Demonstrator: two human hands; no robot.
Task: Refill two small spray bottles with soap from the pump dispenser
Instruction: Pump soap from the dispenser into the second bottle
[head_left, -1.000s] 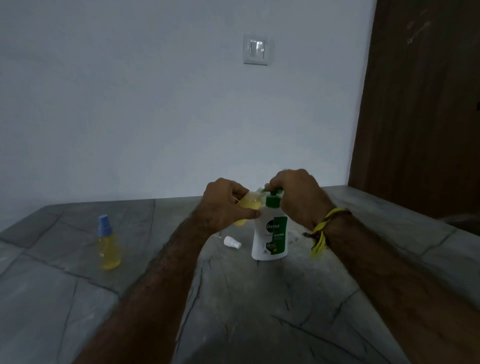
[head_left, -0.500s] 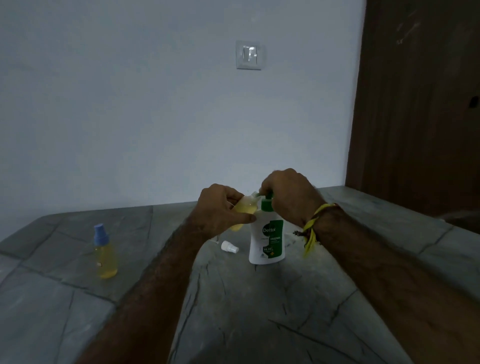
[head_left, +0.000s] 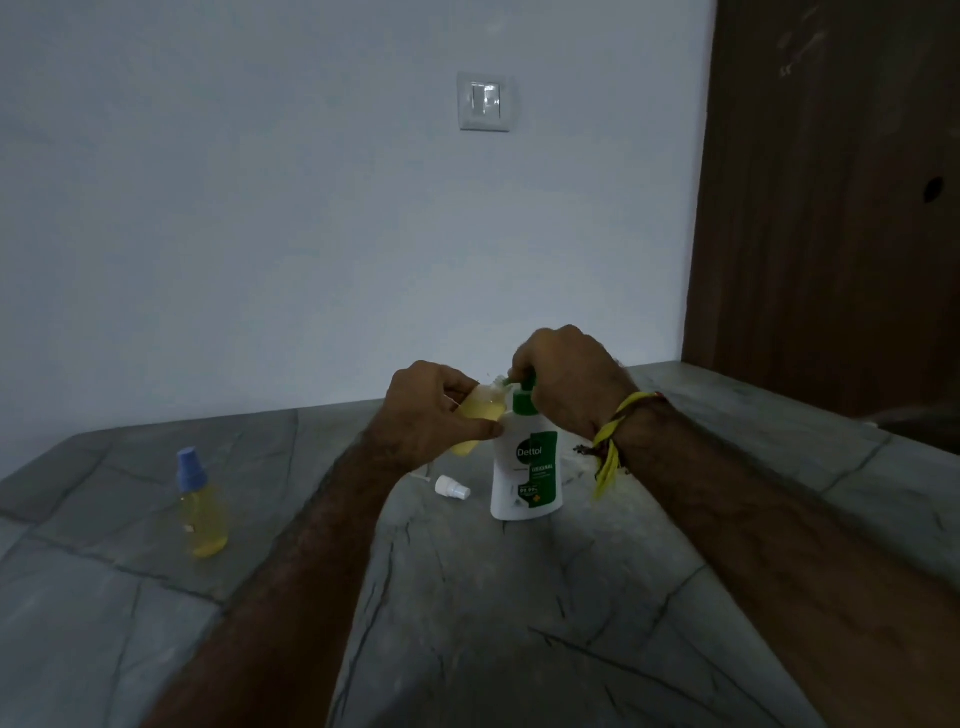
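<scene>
A grey stone counter (head_left: 467, 597), crossed by dark seams, runs back to a pale wall (head_left: 311, 208) carrying a light switch (head_left: 484, 102), and a dark wooden door (head_left: 831, 208) closes off the right side. The counter's back edge meets the wall just behind the hands, while broad bare stone lies in front, between the two forearms, and out to the left. The white pump dispenser (head_left: 527, 467) stands upright near the middle. The right hand (head_left: 571, 384), a yellow thread (head_left: 610, 447) tied at its wrist, is curled over the green pump head and covers it. The left hand (head_left: 436, 410) grips an uncapped spray bottle (head_left: 480, 410) of yellow liquid, tilted with its neck at the nozzle; in this dim light contact there is probably made but hard to confirm. A second, blue-capped spray bottle (head_left: 200, 506) stands well apart at left. A small white spray cap (head_left: 452, 487) lies just beside the dispenser's base.
</scene>
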